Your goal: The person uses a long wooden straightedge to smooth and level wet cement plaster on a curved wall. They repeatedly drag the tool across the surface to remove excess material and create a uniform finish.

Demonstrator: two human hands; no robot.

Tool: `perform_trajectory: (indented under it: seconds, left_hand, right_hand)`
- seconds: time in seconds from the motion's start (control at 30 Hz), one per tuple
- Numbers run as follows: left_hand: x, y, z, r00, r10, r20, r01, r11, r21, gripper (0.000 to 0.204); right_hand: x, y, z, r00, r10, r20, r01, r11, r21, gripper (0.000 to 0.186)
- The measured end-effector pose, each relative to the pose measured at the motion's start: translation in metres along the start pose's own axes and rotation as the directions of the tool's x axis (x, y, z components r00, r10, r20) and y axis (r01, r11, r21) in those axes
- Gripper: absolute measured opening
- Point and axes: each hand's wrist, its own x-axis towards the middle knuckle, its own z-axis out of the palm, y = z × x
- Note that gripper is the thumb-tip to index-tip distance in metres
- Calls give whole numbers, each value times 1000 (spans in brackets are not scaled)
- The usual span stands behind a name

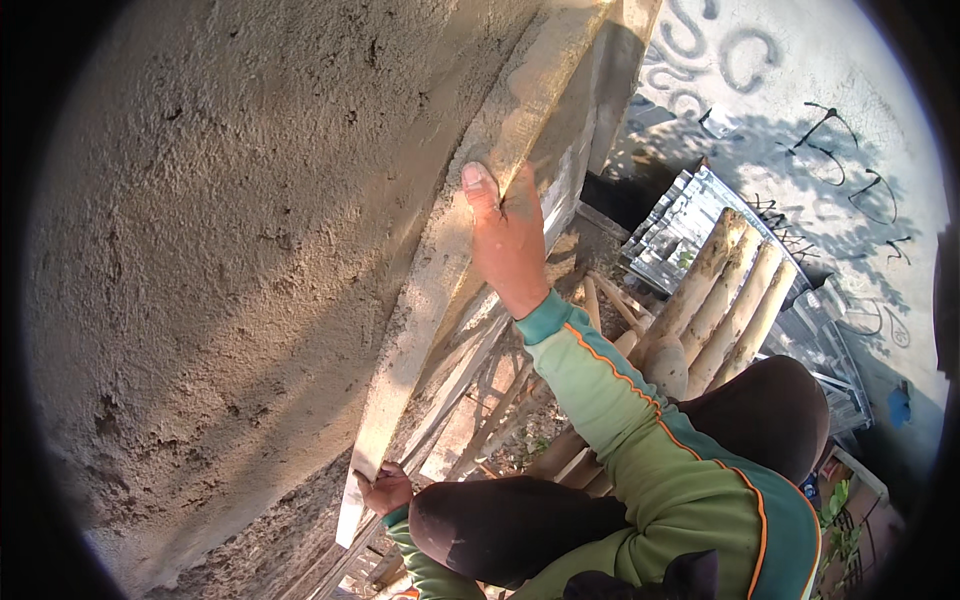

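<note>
A long, pale wooden board (405, 350) with mortar smeared on it slants along a rough, freshly plastered wall (230, 250). My right hand (510, 245) grips the upper part of the board, thumb on its near face and fingers behind the edge. Lower down, my left hand (388, 490) is closed around the board close to its bottom end, with its fingers partly hidden. Both hands press close to the wall side. Whether the board touches the plaster along its whole length I cannot tell.
Several round wooden poles (730, 300) lie side by side to the right, next to corrugated metal sheets (665, 225). Behind them rises a pale wall (870, 110) with dark painted marks. My bent knees (520, 525) are close to the board. Green leaves (838, 500) show at the lower right.
</note>
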Motion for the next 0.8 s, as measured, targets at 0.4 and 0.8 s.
perform_trajectory:
  seconds: [0.4, 0.8]
  left_hand:
    - [-6, 14, -1, 981, 194, -26, -182, 952, 247, 28]
    - [-38, 34, 28, 981, 176, -86, -168, 981, 93, 23]
  right_hand:
    - [-21, 245, 1, 634, 735, 240, -733, 670, -118, 83]
    - [-26, 37, 8, 986, 128, 105, -122, 990, -66, 73]
